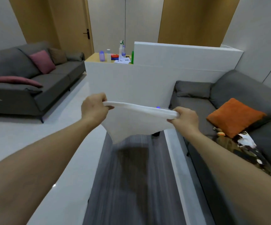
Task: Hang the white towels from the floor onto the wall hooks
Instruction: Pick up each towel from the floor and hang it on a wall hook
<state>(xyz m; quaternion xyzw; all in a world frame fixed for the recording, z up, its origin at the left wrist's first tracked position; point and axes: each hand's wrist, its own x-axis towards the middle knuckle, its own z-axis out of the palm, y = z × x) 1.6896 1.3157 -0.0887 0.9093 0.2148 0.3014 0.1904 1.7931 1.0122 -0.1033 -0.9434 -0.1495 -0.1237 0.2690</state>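
Towel (136, 120) stretched between hands: left hand (94, 108) pinches one end, right hand (185, 118) grips other.

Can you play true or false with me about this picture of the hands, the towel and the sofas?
1. Both hands hold the white towel. True: the left hand and the right hand each grip a top corner.
2. The towel lies flat on the floor. False: it hangs in the air between the hands.
3. An orange cushion sits on the sofa on the right. True.
4. The sofa on the left has green cushions. False: its two bright cushions are pink.
5. Bottles stand on the counter behind the white partition. True.
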